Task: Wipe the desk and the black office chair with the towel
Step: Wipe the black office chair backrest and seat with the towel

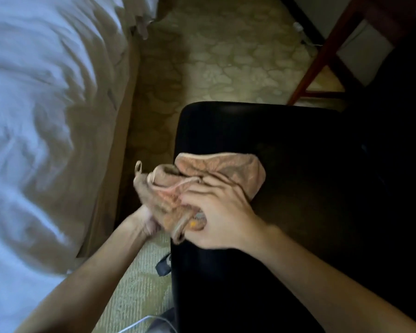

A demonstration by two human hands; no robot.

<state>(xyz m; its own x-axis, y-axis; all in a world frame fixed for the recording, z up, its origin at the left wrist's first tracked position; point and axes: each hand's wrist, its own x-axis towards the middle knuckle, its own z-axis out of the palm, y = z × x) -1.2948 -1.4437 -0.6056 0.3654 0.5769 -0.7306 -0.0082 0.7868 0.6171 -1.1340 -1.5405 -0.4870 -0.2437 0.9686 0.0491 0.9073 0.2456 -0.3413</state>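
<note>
The black office chair (286, 145) fills the right half of the head view, its flat seat facing up. A crumpled peach towel (216, 168) lies over the seat's left edge. My right hand (219, 217) presses down on the towel, fingers bunched into the cloth. My left hand (147, 221) is mostly hidden under the towel's hanging left part, gripping it from below beside the seat edge. The desk shows only as a dark wooden leg and frame (322, 58) at the upper right.
A bed with white sheets (34, 116) and a tan skirt runs along the left. Patterned beige carpet (226, 51) lies between bed and chair. A black lever (163, 265) sticks out under the seat. A white cable (139, 323) lies on the floor at the bottom.
</note>
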